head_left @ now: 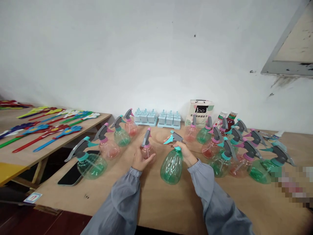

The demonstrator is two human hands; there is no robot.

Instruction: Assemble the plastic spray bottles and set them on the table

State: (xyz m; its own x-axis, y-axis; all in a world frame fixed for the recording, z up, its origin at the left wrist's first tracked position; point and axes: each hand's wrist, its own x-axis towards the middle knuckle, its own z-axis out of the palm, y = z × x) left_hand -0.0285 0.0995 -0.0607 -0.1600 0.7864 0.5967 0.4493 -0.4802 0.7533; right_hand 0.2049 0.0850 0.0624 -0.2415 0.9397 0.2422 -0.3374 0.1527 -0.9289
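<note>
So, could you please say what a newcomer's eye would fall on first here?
Probably the green spray bottle at centre, held near its top by the right hand, and the pink spray bottle in the left hand. More spray bottles stand to either side, and colourful hand-shaped clappers lie on the table at far left.

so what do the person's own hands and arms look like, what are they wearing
Both the left hand and right hand are bare, with no gloves, rings or watch showing. The left sleeve and right sleeve are long, loose and plain grey-blue, creased along the forearms, with gathered cuffs at the wrists. No lettering or badge shows on them.
</note>
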